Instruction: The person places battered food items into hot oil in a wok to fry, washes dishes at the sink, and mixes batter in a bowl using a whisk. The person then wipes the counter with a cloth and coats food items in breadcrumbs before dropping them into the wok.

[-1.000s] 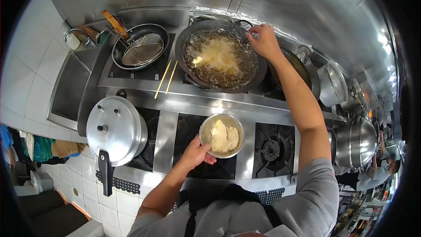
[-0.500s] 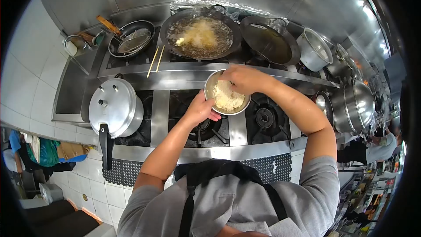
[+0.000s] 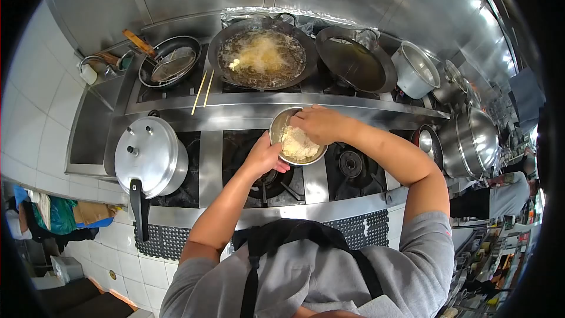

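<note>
A metal bowl [image 3: 321,156] holding a pale yellow, crumbly mixture [image 3: 299,144] is over the front burners. My left hand [image 3: 265,156] grips its left side, thumb near the rim and fingers underneath. Over the bowl's upper right, my right hand [image 3: 318,125] has its fingers curled down into the mixture; the fingertips are hidden. Behind the bowl, a large wok [image 3: 215,53] of bubbling oil has yellow bits frying in it. Two chopsticks [image 3: 203,91] lean at the wok's left front.
A second wok [image 3: 359,62] with dark oil stands right of the first. At left are a pressure cooker [image 3: 150,156] and a frying pan with strainers [image 3: 170,62]. Pots [image 3: 416,71] and a large steel vessel [image 3: 471,141] line the right. Another person [image 3: 509,194] is at far right.
My right hand has sunk a little lower over the bowl, its fingers still in the mixture. The whole view has shifted slightly. My left hand keeps its hold.
</note>
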